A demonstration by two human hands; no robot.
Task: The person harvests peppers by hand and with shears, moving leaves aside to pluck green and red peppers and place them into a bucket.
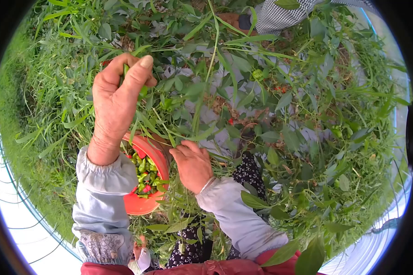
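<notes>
My left hand (119, 94) is raised over the plants at the upper left, fingers curled round a green pepper (144, 90) that shows partly between thumb and fingers. Below it, a red-orange bucket (142, 206) holds green and red peppers (144, 172). Just right of the bucket's rim, my right hand (191, 165) is low among stems and leaves, back upward, with its fingers bent; whatever its fingertips touch is hidden.
Leafy pepper plants (289, 137) and long grass fill the ground over pale sheeting. Another person's checkered sleeve (280, 16) enters at the top right. A green wrinkled pepper (257, 74) hangs near the upper middle. Patterned trouser legs (250, 174) show below.
</notes>
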